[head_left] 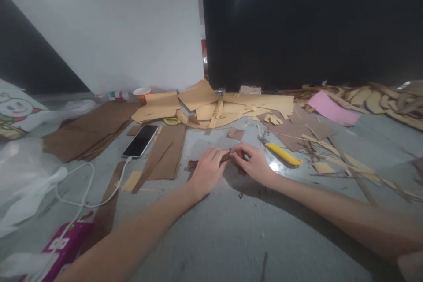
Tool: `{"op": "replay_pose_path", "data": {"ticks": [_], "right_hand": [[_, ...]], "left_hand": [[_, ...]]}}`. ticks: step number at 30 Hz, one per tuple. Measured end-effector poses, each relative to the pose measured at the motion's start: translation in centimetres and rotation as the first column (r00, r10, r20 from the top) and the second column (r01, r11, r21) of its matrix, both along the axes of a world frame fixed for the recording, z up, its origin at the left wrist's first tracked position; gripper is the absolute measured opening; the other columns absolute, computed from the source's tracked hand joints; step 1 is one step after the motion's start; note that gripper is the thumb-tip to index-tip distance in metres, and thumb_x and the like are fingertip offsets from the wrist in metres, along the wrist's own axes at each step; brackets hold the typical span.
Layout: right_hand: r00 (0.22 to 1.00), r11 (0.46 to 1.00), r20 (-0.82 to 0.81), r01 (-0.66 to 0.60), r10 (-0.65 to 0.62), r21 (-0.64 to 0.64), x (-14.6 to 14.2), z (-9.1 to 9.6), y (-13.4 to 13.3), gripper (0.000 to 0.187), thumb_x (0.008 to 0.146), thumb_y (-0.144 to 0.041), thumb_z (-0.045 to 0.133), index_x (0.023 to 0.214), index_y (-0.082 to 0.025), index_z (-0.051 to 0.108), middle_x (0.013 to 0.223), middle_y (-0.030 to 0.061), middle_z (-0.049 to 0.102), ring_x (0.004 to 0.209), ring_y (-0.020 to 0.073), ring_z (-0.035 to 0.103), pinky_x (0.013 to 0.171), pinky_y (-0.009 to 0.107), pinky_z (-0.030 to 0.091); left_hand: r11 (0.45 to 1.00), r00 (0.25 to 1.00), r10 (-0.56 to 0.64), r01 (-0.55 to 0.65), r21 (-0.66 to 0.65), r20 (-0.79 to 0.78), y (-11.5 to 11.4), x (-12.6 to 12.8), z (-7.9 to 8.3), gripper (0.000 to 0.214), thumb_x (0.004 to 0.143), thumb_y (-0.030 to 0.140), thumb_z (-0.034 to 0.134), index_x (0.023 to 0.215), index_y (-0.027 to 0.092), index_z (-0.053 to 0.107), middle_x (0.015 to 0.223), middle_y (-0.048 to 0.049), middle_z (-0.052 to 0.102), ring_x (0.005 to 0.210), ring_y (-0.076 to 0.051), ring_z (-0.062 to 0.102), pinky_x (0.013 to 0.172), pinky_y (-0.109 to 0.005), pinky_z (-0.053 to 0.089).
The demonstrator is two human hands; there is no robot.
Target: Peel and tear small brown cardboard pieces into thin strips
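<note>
A narrow dark brown strip with a ribbed, wrapped-looking end [192, 164] lies low over the table, between my two hands. My left hand [209, 169] is closed around its middle, and the ribbed end sticks out on the left. At the strip's right end, the thumb and fingers of my right hand [251, 162] are pinched together. The fingers cover much of the strip, so its full shape is hidden. A small brown piece [242, 171] shows under my right hand. To the right lies a yellow utility knife [282, 153].
Tan sheets [158, 105] and brown sheets [95, 125] lie behind and left. A phone [140, 142] with a white cable [90, 185] rests left, near a purple power strip [71, 242]. Thin offcuts [350, 163] and a pink sheet [333, 108] are on the right.
</note>
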State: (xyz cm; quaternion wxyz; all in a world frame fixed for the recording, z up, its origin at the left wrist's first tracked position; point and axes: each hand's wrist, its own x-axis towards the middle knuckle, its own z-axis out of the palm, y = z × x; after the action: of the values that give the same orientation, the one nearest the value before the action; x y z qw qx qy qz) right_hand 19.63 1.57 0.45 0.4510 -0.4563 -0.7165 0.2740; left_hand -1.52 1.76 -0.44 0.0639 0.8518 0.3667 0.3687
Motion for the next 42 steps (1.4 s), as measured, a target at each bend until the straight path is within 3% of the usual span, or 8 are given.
{"op": "replay_pose_path", "data": {"ticks": [9,11,14,17,23,31,38,42], "right_hand": [[1.000,0.995,0.026,-0.009,0.006,0.102,0.0,0.0,0.0,0.025,0.105,-0.042,0.064,0.099,-0.023,0.079,0.071,0.0011,0.061,0.070,0.0182,0.059,0.069,0.030,0.050],[0.998,0.997,0.005,-0.061,0.061,0.036,0.0,0.1,0.0,0.029,0.107,-0.045,0.062,0.097,-0.022,0.078,0.073,0.0020,0.064,0.070,0.0181,0.061,0.068,0.030,0.050],[0.979,0.968,-0.084,-0.195,0.183,-0.160,-0.1,0.1,-0.1,0.036,0.107,-0.053,0.060,0.095,-0.022,0.075,0.075,0.0011,0.067,0.060,0.0151,0.058,0.056,0.027,0.048],[0.970,0.940,-0.143,-0.229,0.198,-0.253,-0.2,0.0,-0.1,0.040,0.105,-0.058,0.061,0.094,-0.022,0.074,0.073,-0.0001,0.066,0.052,0.0129,0.053,0.048,0.026,0.043],[0.994,0.993,-0.018,-0.109,0.108,-0.045,-0.3,0.2,-0.1,0.034,0.104,-0.051,0.066,0.090,-0.022,0.077,0.070,0.0013,0.065,0.064,0.0163,0.058,0.060,0.028,0.047],[0.995,0.990,-0.068,-0.075,0.068,-0.121,0.1,0.1,-0.1,0.040,0.106,-0.058,0.063,0.091,-0.023,0.074,0.066,-0.0009,0.063,0.056,0.0157,0.058,0.053,0.027,0.048],[0.999,0.998,-0.023,0.041,-0.040,0.043,1.1,0.1,0.4,0.043,0.111,-0.052,0.053,0.087,-0.023,0.073,0.078,0.0035,0.072,0.074,0.0203,0.068,0.073,0.032,0.054],[0.999,0.997,-0.005,0.047,-0.047,0.062,1.3,-0.1,0.6,0.038,0.111,-0.046,0.053,0.089,-0.023,0.075,0.082,0.0045,0.075,0.077,0.0213,0.069,0.075,0.033,0.053]], "left_hand": [[1.000,1.000,0.008,-0.008,0.011,0.001,0.0,0.1,-0.2,0.018,0.110,0.020,0.062,0.127,0.022,0.064,0.115,-0.0073,0.074,0.111,-0.027,0.071,0.096,-0.044,0.061],[1.000,1.000,0.000,-0.001,0.014,0.005,0.0,0.1,-0.2,0.018,0.109,0.020,0.062,0.127,0.021,0.065,0.114,-0.0074,0.074,0.110,-0.027,0.071,0.096,-0.044,0.061],[1.000,1.000,-0.013,0.013,0.011,0.012,0.0,-0.1,-0.2,0.019,0.108,0.018,0.063,0.127,0.022,0.065,0.115,-0.0076,0.073,0.112,-0.027,0.072,0.098,-0.044,0.061],[1.000,1.000,-0.013,0.014,-0.006,0.016,0.0,-0.2,-0.3,0.022,0.107,0.016,0.063,0.128,0.023,0.065,0.115,-0.0072,0.073,0.113,-0.027,0.072,0.098,-0.044,0.062],[1.000,1.000,-0.017,0.017,-0.006,0.012,0.0,-0.1,-0.3,0.025,0.107,0.016,0.061,0.131,0.023,0.064,0.119,-0.0085,0.074,0.116,-0.027,0.071,0.101,-0.045,0.061],[0.998,1.000,0.003,-0.004,-0.055,-0.010,0.1,0.0,-0.1,0.026,0.110,0.025,0.062,0.136,0.023,0.065,0.128,-0.0103,0.076,0.122,-0.028,0.071,0.108,-0.049,0.059],[0.996,1.000,0.027,-0.026,-0.082,0.010,0.4,0.1,-0.1,0.026,0.116,0.030,0.052,0.136,0.022,0.066,0.127,-0.0110,0.079,0.118,-0.027,0.075,0.104,-0.046,0.062],[0.993,0.997,0.081,-0.081,-0.090,-0.003,0.3,0.0,-0.2,0.032,0.118,0.033,0.047,0.144,0.022,0.063,0.122,-0.0106,0.080,0.112,-0.026,0.078,0.099,-0.043,0.064]]}}
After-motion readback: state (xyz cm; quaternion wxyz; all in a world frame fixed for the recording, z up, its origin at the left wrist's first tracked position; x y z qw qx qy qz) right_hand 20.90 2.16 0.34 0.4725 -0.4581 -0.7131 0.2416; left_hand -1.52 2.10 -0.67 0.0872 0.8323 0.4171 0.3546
